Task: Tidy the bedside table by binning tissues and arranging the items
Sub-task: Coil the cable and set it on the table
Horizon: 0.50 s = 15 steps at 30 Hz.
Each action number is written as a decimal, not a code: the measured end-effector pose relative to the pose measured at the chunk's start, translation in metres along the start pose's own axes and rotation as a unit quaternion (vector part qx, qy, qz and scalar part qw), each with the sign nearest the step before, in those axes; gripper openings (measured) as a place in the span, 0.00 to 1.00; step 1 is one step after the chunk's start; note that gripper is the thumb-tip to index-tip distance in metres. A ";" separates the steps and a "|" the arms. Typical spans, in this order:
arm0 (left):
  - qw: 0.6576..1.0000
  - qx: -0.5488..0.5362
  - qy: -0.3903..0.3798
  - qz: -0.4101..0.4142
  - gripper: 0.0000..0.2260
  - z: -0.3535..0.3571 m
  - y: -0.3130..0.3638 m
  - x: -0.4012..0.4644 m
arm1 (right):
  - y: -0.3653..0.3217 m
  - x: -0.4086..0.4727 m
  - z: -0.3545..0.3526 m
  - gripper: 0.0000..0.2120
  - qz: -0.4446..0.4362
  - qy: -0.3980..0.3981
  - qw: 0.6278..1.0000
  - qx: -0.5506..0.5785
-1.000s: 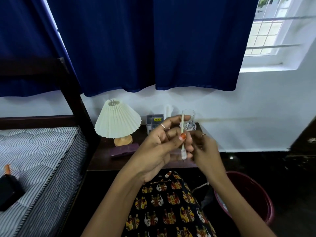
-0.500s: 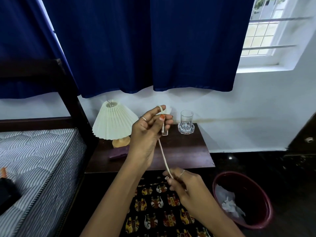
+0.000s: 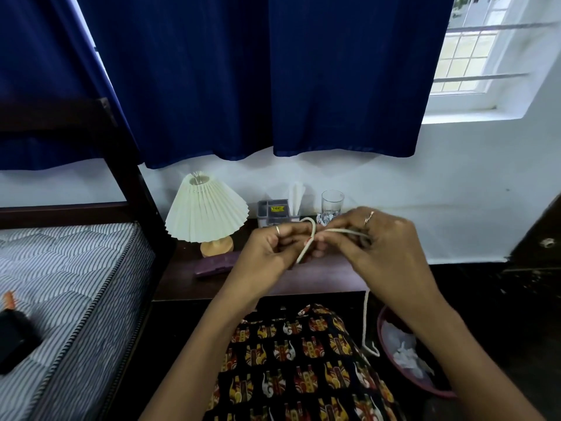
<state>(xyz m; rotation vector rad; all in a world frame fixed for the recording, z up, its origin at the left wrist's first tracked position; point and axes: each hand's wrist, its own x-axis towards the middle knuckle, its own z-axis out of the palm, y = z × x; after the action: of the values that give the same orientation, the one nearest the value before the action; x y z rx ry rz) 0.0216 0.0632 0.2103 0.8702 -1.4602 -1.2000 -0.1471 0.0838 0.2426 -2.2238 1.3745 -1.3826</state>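
Observation:
A white cable [image 3: 309,238] runs between both hands above the dark wooden bedside table [image 3: 188,284]. My left hand [image 3: 270,247] pinches a bent loop of it. My right hand [image 3: 379,241] grips the stretch just to the right, and the loose end hangs down past the table edge. On the table stand a pleated cream lamp [image 3: 206,217], a grey organiser box [image 3: 274,212] with a white tissue [image 3: 296,194] sticking up, a clear glass [image 3: 331,205] and a purple flat case [image 3: 214,265]. Crumpled tissues [image 3: 403,354] lie in the maroon bin [image 3: 425,387].
A striped mattress [image 3: 69,284] on a dark bed frame lies to the left, with a black object [image 3: 15,338] on it. A blue curtain [image 3: 273,74] hangs over the white wall, with a window at the upper right. My patterned clothing fills the lower middle.
My right hand has come up from below the table edge to meet my left hand. The cable, stretched diagonally before, is now bent into a loop between both hands.

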 end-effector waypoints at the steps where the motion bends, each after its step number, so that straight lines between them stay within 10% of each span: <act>1: 1.000 -0.018 -0.009 -0.011 0.17 -0.001 0.000 -0.002 | 0.001 0.005 -0.002 0.06 0.006 -0.007 1.000 0.012; 15: 0.962 -0.248 -0.064 -0.091 0.17 0.011 0.012 -0.013 | 0.022 0.010 0.021 0.09 0.134 -0.044 0.938 0.316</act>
<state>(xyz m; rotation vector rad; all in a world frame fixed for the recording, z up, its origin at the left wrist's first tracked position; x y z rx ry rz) 0.0145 0.0813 0.2186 0.5951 -1.1126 -1.6930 -0.1431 0.0573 0.2248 -1.5954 0.9669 -1.3569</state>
